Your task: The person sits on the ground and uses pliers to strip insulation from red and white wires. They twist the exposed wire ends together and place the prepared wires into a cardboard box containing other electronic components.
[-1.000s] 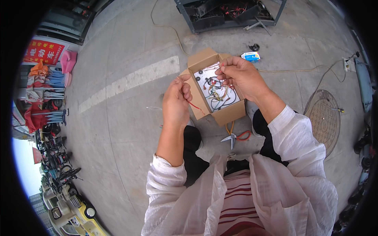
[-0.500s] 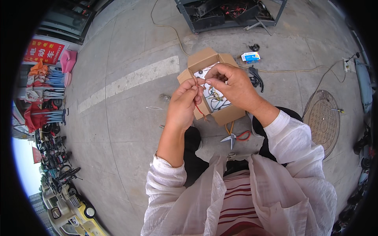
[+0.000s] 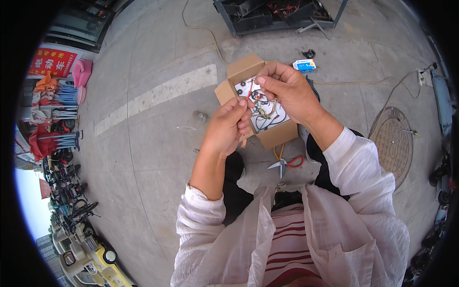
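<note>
My left hand [image 3: 230, 123] is closed on a thin red wire [image 3: 249, 92], pinching it between thumb and forefinger. A frayed-looking reddish end hangs below its curled fingers. Up and to the right, my right hand [image 3: 290, 92] pinches at the wire's upper end, which looks coppery; its exact tip is hidden by the fingertips. Both hands are above an open cardboard box [image 3: 278, 136]. Inside, on a white lining, lie several coloured wires [image 3: 267, 116] and small black round parts [image 3: 240, 91]. My right hand hides part of the box.
Scissors with orange-red handles [image 3: 282, 164] lie between my feet. Beyond the box sit a blue-and-white carton [image 3: 304, 66] and a black coil [image 3: 310, 54]. A cable [image 3: 363, 84] crosses the ground towards a socket. A metal cart [image 3: 282, 28] stands ahead; a manhole cover [image 3: 392, 143] is at right.
My hands have drawn apart along the wire. The right hand moved up and right, the left slightly right and down, uncovering more of the box's contents.
</note>
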Tool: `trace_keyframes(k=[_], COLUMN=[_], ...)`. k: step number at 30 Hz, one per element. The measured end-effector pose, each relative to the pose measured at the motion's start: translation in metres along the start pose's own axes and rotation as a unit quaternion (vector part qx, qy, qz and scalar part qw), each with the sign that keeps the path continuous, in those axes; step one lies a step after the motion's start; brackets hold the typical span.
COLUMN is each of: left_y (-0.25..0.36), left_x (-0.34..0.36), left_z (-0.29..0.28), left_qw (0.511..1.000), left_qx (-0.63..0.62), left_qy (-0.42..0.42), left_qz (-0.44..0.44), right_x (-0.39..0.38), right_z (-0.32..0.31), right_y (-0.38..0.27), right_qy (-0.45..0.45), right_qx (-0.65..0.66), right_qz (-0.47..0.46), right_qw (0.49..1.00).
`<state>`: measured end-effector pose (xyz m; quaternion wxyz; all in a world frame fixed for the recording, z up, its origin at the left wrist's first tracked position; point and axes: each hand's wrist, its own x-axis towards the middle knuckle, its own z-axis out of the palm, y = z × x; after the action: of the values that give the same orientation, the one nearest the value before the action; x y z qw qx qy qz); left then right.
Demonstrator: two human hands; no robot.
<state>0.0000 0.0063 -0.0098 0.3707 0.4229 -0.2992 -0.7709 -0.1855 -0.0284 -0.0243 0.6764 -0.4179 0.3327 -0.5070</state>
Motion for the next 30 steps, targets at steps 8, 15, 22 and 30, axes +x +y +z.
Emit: trace_keyframes(k=[8, 15, 22, 30], left_y=[-0.008, -0.007, -0.002, 0.018], left_x=[0.004, 0.004, 0.002, -0.003], left_z=[0.002, 0.002, -0.003, 0.000], left_qw=[1.000, 1.000, 0.994, 0.984], left_qx=[-0.014, 0.026, -0.021, -0.161], left_qy=[-0.011, -0.005, 0.081, -0.034], left_qz=[0.001, 0.000, 0.064, 0.070], right_x=[-0.002, 0.009, 0.029, 0.001], right_z=[0.009, -0.010, -0.059, -0.009], right_y=[-0.003, -0.006, -0.042, -0.012], right_qy=[0.000, 0.096, 0.306, -0.045], right_qx=[0.022, 0.026, -0.027, -0.237], right_qz=[-0.015, -0.049, -0.260, -0.036], right_qw=[1.000, 0.994, 0.915, 0.970])
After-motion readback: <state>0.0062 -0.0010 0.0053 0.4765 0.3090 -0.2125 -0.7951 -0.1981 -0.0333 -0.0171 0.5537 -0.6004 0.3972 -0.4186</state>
